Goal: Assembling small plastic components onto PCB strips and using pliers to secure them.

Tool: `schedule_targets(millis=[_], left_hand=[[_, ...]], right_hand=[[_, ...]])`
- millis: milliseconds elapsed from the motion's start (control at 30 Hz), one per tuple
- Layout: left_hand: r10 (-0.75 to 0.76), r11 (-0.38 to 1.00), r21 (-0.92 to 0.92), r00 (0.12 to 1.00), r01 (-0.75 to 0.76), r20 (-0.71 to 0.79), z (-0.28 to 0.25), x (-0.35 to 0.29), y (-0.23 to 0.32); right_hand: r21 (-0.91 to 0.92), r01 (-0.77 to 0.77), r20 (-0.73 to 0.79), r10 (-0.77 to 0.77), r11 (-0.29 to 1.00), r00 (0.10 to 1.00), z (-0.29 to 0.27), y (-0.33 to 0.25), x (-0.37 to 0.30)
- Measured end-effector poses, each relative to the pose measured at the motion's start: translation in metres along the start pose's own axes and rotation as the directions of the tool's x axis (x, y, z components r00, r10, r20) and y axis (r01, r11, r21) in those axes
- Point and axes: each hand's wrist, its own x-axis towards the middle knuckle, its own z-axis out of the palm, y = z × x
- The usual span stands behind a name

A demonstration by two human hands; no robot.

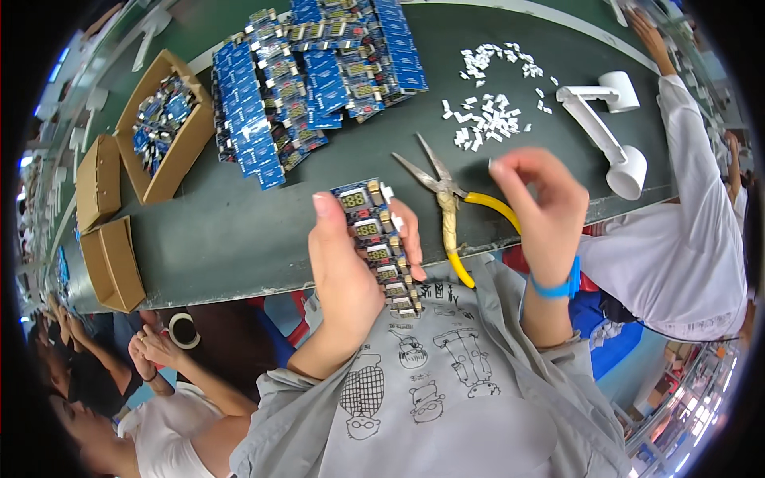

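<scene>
My left hand [347, 275] is closed around a strip of small circuit boards [378, 252] with little display windows, held tilted near the table's front edge. White connector pieces stick out along the strip's right side. To the right, my right hand [546, 195] is raised with thumb and forefinger pinched together. A pale speck shows at its fingertips, too small to name. Between the hands lie needle-nose pliers [448, 195] with yellow handles, jaws spread. Beyond them, small white plastic pieces [488, 121] are scattered in loose groups.
Stacked blue circuit board panels [323, 72] cover the table's far middle. A cardboard box [179, 163] of small boards stands left, beside smaller cardboard trays [113, 263]. A white tape-dispenser-like holder [598, 131] lies at right. Co-workers sit on both sides; one white sleeve [685, 143] reaches across the right.
</scene>
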Motion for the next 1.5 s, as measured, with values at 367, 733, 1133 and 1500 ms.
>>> schedule_targets(millis=[367, 733, 1133, 1500], left_hand=[[0.213, 0.942, 0.266, 0.977, -0.203, -0.010, 0.016, -0.006, 0.007], [0.263, 0.926, 0.272, 0.964, -0.261, 0.031, 0.014, -0.007, 0.002], [0.284, 0.901, 0.374, 0.951, -0.221, -0.122, 0.026, -0.004, 0.002], [0.326, 0.924, 0.223, 0.945, -0.311, -0.033, 0.006, -0.001, -0.009]], right_hand=[[0.737, -0.363, 0.384, 0.088, 0.570, 0.919, 0.036, -0.028, -0.045], [0.714, -0.353, 0.344, 0.136, 0.604, 0.929, 0.039, -0.030, -0.048], [0.737, -0.368, 0.355, 0.139, 0.566, 0.924, 0.040, -0.025, -0.048], [0.458, -0.147, 0.405, -0.058, 0.877, 0.913, 0.029, -0.028, -0.025]])
